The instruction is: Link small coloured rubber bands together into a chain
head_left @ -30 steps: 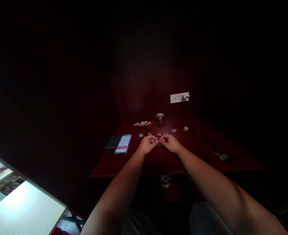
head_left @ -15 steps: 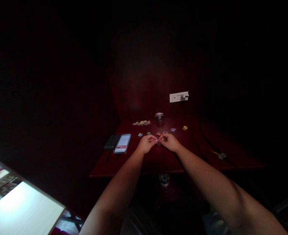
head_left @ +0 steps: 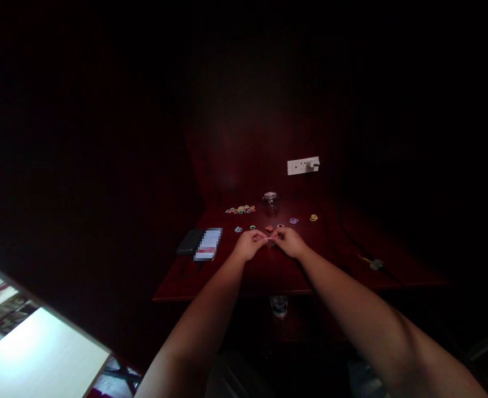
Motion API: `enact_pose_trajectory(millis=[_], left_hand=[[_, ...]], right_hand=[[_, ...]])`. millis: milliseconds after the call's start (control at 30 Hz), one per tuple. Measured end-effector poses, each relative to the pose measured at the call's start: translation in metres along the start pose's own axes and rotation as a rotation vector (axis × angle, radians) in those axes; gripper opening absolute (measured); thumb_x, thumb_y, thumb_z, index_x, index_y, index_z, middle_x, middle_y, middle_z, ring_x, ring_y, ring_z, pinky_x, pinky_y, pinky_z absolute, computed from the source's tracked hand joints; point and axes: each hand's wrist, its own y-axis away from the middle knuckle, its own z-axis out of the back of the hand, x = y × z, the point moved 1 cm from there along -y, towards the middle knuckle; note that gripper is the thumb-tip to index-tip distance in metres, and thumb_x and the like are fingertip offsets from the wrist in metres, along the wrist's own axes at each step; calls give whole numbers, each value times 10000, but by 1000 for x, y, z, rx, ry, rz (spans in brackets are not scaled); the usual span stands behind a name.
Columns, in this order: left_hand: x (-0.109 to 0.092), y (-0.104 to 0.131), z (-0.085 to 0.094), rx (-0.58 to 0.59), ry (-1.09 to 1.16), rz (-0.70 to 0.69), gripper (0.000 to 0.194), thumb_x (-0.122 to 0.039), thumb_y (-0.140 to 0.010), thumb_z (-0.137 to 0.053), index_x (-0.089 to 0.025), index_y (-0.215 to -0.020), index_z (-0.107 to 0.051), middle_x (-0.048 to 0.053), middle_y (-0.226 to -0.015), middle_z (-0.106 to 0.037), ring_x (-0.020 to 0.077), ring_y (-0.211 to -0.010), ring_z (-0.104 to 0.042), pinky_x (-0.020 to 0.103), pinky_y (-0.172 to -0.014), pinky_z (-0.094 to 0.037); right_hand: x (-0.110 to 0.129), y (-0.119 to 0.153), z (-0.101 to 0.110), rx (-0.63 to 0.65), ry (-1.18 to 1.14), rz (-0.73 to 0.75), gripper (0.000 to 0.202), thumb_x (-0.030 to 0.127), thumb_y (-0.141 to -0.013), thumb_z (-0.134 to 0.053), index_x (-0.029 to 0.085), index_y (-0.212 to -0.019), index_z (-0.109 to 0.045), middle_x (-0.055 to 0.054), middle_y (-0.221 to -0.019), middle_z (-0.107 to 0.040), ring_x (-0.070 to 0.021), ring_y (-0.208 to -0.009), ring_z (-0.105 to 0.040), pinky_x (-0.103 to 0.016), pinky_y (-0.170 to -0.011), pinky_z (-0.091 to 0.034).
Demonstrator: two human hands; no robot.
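Observation:
Between my left hand [head_left: 248, 245] and my right hand [head_left: 288, 242] is a small pink hair tie [head_left: 270, 238]. Both hands pinch it by its ends just above the table. Right behind my fingertips lie an orange bunch of hair ties [head_left: 269, 228] and a pink one [head_left: 281, 226], partly hidden by my right hand. To the left sit a green hair tie [head_left: 252, 227] and a light blue group [head_left: 238, 229]. Farther right are purple hair ties [head_left: 294, 220] and yellow ones [head_left: 314, 218]. A mixed-colour pile [head_left: 241, 209] lies at the back left.
A clear lidded jar [head_left: 271, 202] stands at the back of the dark red table [head_left: 277, 281]. On the left are a phone [head_left: 208, 244] and a black case [head_left: 189, 242]. A cable with a connector [head_left: 376, 265] runs along the right. The wall holds a socket panel [head_left: 297, 166].
The pink hair tie looks a little more drawn out between my fingers. Both hands stay in nearly the same place, and the things on the table have not moved.

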Motion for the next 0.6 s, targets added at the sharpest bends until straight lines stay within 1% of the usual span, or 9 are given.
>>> enact_pose_trajectory(millis=[200, 400, 500, 600], left_hand=[[2, -1, 0, -13, -5, -7, 168, -243, -667, -687, -108, -752, -633, 17, -649, -607, 90, -584, -522, 213, -583, -419], [5, -2, -2, 5, 22, 3, 146, -218, -673, -671, -106, -754, -622, 5, -635, -596, 82, -574, -512, 211, -593, -414], [5, -1, -2, 8, 9, 2, 151, -216, -668, -677, -102, -748, -618, 13, -640, -603, 86, -582, -521, 211, -592, -418], [4, 0, -2, 21, 13, 16, 165, -225, -658, -691, -100, -740, -621, 23, -647, -615, 91, -589, -536, 213, -589, -426]], right_hand=[[-1, 0, 0, -44, 1, -23, 151, 287, -710, -573, 150, -665, -619, -18, -635, -591, -124, -575, -499, -237, -555, -379], [0, -2, 3, -69, -16, -33, 142, 272, -691, -588, 139, -648, -613, -10, -635, -579, -119, -582, -497, -242, -577, -388], [3, 0, 3, -32, -21, -32, 152, 282, -691, -596, 137, -655, -629, -13, -626, -585, -118, -564, -496, -243, -564, -382], [5, 2, 2, 54, -12, -12, 164, 292, -694, -603, 140, -648, -644, -18, -607, -596, -118, -549, -495, -240, -547, -375]])
